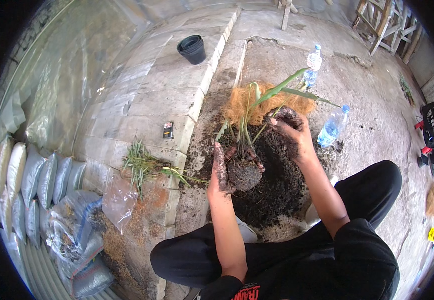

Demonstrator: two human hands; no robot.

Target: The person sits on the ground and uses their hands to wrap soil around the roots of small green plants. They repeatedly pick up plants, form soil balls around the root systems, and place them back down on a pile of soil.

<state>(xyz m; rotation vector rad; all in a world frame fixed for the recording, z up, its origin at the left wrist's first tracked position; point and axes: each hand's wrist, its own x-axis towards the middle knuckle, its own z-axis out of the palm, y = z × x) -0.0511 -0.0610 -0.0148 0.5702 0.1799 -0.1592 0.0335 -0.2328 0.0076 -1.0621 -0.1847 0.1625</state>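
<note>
A leafy green plant stands nearly upright before me, its reddish roots or rhizomes spreading over a rounded, dark root ball. My left hand, smeared with soil, cups the left side of that ball. On the right, my right hand is curled and thickly coated in soil; its thumb and fingertips meet at one slanting stem of the plant. Beneath lies a heap of dark, loose soil. Orange-brown fibre sits just behind the plant, partly hidden by leaves.
Two plastic water bottles stand to the right. Nested black pots rest on the raised ledge, near a small box and uprooted plants. Filled bags line the left. A wooden frame stands far right.
</note>
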